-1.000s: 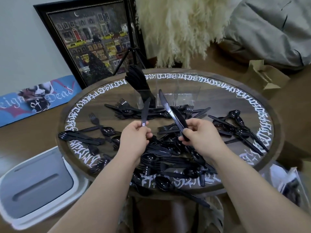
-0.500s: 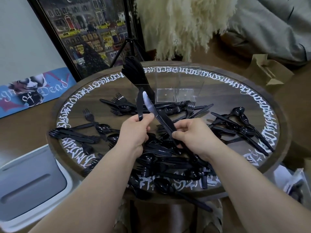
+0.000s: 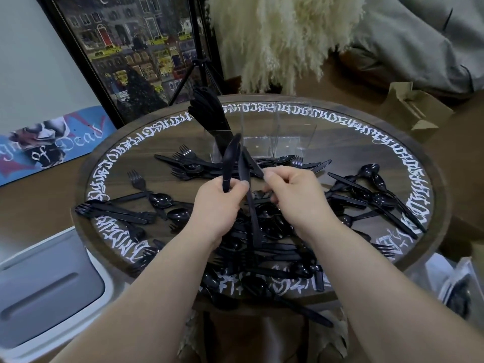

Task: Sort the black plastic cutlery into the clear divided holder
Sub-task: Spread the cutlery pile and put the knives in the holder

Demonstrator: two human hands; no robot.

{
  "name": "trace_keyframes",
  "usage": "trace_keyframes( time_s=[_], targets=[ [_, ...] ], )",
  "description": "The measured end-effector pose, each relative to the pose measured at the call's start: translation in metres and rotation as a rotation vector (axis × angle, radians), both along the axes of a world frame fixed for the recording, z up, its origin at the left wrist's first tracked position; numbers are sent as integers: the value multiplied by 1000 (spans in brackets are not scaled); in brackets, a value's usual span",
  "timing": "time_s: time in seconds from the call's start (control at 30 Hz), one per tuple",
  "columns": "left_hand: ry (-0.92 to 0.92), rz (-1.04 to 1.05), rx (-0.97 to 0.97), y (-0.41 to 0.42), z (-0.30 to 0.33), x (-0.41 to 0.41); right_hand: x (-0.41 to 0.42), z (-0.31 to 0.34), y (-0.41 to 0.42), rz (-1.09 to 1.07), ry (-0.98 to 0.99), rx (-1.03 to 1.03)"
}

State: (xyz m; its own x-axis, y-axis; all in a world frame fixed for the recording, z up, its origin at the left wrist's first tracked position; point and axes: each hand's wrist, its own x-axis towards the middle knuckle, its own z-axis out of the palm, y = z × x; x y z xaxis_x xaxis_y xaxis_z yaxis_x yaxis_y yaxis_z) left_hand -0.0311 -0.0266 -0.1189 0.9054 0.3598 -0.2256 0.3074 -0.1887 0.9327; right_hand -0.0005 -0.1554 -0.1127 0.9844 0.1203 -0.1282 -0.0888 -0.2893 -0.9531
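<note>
From the head camera, the round dark wooden worktop with white lettering round its rim (image 3: 408, 158) is strewn with loose black plastic cutlery (image 3: 264, 231), thickest at the near middle and spilling to the near edge, where one piece overhangs. Bare wood shows at the far right and far left inside the lettering. The clear divided plastic holder (image 3: 264, 142) stands at the far middle; its left compartment holds a bunch of black plastic knives (image 3: 209, 111) leaning left, the other compartments show only clear walls.

Both forearms reach in from the near edge, hands raised over the pile just before the holder. The left hand (image 3: 217, 203) has its grip pinched round the handle of a black plastic knife (image 3: 230, 158), blade pointing up and away. The right hand (image 3: 293, 195) is curled beside it, its grip closed on a second black plastic knife (image 3: 247, 184), which crosses between the two hands.
</note>
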Motion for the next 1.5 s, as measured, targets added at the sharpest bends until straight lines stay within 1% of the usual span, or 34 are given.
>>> trace_keyframes(
  time_s=[0.07, 0.1, 0.13, 0.23, 0.37, 0.43, 0.5, 0.6, 0.7, 0.8, 0.83, 0.93, 0.97, 1.07, 1.17, 1.23, 1.37, 1.5],
  targets=[
    [-22, -46, 25, -1, 0, -3, -2, -1, 5, -44, 132, 189],
    [-31, -67, 33, -1, 1, -4, -1, -3, 6, -58, 178, 257],
    [-36, -84, 39, -2, 1, -4, 1, -5, 6, -66, 199, 283],
    [-38, -124, 60, -1, 0, -4, 2, -4, 2, -50, 197, 234],
    [-17, -199, 35, -1, 1, -5, 1, 3, 1, 24, 215, 266],
    [-4, -182, -87, -5, 3, -5, 1, 6, 0, 27, 205, 232],
    [30, -103, -186, -8, 4, -3, 3, 5, -1, -9, 194, 191],
    [55, -32, -140, -5, 1, 0, 4, 6, -1, -42, 191, 209],
    [88, -50, -105, -4, -4, 0, 1, 7, 1, -3, 195, 278],
    [70, -108, -207, -9, -2, -4, 0, 5, 5, 6, 210, 290],
    [61, -151, -193, -10, -1, -5, 0, 4, 6, -8, 219, 303],
    [34, -313, -20, -12, -2, -8, 0, 4, 6, -30, 229, 366],
    [25, -335, 6, -11, -1, -9, 1, 4, 5, -22, 225, 372],
    [12, -362, 6, -8, -3, -8, 2, 5, 1, 11, 235, 392],
    [43, -429, 16, -9, -3, -8, 4, 5, -3, 26, 242, 388],
    [63, -462, -6, -10, -3, -9, 5, 5, -4, 15, 236, 424],
    [67, -482, -35, -8, -2, -10, 7, 8, -6, -20, 245, 510],
    [45, -390, 1, -7, -3, -8, 7, 7, -8, -61, 214, 489]
  ],
)
